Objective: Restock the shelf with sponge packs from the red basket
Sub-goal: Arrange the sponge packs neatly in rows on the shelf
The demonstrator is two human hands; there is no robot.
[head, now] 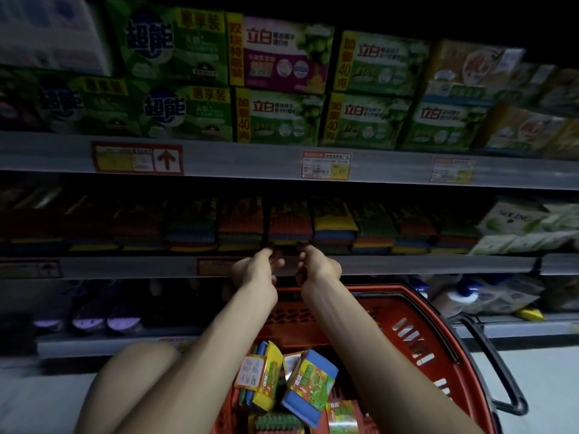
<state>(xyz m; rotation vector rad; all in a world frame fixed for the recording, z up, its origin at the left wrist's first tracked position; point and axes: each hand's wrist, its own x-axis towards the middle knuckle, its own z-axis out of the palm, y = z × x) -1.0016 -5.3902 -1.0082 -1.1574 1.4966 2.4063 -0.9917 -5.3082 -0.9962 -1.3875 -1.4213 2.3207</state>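
Note:
Both arms reach up to the middle shelf (pixel 125 267). My left hand (pixel 257 267) and my right hand (pixel 316 265) hold the bottom edge of a sponge pack (pixel 289 225) with a red top layer, fingertips curled under it from both sides. The pack stands in a row of multicoloured sponge packs (pixel 335 228) along the dim shelf. Below my forearms sits the red basket (pixel 416 336), holding several loose sponge packs, among them a yellow-edged one (pixel 263 375) and a blue-edged one (pixel 310 386).
The top shelf carries green soap boxes (pixel 275 115) above price tags (pixel 326 164). White packets (pixel 520 227) lie at the right end of the sponge shelf. Purple brushes (pixel 84 321) sit on the low shelf at left, bottles (pixel 463 296) at right. My knee (pixel 131 371) is at lower left.

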